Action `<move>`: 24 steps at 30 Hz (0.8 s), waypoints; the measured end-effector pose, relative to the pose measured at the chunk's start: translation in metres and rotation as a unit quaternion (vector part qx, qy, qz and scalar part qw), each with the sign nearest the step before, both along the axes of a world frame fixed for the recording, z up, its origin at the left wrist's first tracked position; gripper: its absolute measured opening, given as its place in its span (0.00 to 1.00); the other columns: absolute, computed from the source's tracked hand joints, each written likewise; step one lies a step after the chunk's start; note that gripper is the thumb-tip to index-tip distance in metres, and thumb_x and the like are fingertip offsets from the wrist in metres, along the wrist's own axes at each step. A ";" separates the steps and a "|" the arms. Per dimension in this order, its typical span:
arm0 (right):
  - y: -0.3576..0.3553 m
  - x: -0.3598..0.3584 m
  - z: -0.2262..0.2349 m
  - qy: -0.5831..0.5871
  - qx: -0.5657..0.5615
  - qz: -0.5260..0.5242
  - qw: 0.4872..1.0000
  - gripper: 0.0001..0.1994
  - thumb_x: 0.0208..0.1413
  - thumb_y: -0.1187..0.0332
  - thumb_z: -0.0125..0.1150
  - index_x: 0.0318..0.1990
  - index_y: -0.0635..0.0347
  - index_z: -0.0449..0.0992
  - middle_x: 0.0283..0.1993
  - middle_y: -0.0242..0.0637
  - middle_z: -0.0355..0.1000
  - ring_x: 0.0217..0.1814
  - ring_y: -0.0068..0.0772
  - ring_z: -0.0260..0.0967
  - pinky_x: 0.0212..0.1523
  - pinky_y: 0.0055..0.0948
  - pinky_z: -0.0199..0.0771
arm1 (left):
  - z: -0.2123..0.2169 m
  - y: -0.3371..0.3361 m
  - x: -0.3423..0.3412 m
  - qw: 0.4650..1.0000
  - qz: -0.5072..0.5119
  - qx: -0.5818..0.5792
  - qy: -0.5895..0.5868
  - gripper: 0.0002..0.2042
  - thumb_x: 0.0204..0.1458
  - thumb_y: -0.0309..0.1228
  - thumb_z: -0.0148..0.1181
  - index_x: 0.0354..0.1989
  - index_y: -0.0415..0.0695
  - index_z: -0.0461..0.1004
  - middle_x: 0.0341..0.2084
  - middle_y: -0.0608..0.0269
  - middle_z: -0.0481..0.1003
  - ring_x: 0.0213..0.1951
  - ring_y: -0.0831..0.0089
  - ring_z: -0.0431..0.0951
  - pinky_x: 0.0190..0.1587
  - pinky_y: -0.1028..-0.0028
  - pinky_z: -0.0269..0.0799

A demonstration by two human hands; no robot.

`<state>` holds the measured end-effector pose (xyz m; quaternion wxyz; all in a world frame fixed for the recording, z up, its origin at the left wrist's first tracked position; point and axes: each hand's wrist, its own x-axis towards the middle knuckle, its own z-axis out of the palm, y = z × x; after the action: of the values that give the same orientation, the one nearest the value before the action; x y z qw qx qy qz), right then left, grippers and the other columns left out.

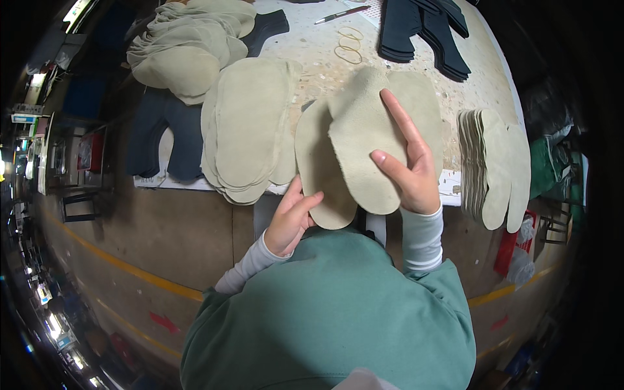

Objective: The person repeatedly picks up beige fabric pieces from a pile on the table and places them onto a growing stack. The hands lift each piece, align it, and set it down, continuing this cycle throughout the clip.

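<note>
My right hand grips a beige sole-shaped suede-like piece. Its thumb and forefinger lie on the upper face, and the other fingers are hidden. The piece is tilted and partly overlaps a second beige sole-shaped piece to its left. My left hand pinches that second piece by its lower left edge, thumb on top. Behind my right hand, another pale piece shows in part. Close on the left, a stack of the same beige pieces lies at the table's front edge.
A larger beige heap fills the back left. Dark cut pieces lie at the left and back right. A fanned beige stack overhangs the table's right front edge. Rubber bands and a pen lie behind.
</note>
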<state>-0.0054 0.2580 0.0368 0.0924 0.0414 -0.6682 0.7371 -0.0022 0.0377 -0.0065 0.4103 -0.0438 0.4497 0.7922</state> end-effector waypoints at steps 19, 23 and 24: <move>-0.022 0.037 -0.047 -0.228 -0.094 0.148 0.958 0.40 0.51 0.82 0.62 0.71 0.66 0.48 0.70 0.41 0.53 0.59 0.21 0.62 0.53 0.17 0.66 | 0.005 0.005 0.002 1.000 0.005 -0.018 0.000 0.31 0.62 0.25 0.45 0.71 0.46 0.40 0.61 0.55 0.62 0.59 0.69 0.69 0.56 0.68 0.71; -0.028 0.041 -0.048 -0.191 -0.118 0.137 0.965 0.39 0.52 0.82 0.61 0.71 0.65 0.48 0.67 0.39 0.58 0.56 0.19 0.63 0.48 0.17 0.68 | 0.004 0.006 0.003 1.000 0.016 -0.020 -0.002 0.31 0.61 0.24 0.46 0.71 0.45 0.41 0.62 0.56 0.61 0.61 0.69 0.67 0.59 0.68 0.67; -0.028 0.042 -0.048 -0.181 -0.084 0.131 0.971 0.38 0.53 0.81 0.60 0.71 0.63 0.49 0.65 0.38 0.59 0.53 0.18 0.65 0.45 0.16 0.69 | 0.003 0.006 0.003 1.000 0.018 -0.019 -0.001 0.31 0.61 0.23 0.46 0.71 0.45 0.41 0.62 0.56 0.61 0.61 0.69 0.67 0.60 0.68 0.66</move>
<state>0.0365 0.2296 -0.0114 -0.1242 -0.0140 -0.5984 0.7914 0.0013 0.0437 -0.0032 0.3953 -0.0609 0.4637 0.7906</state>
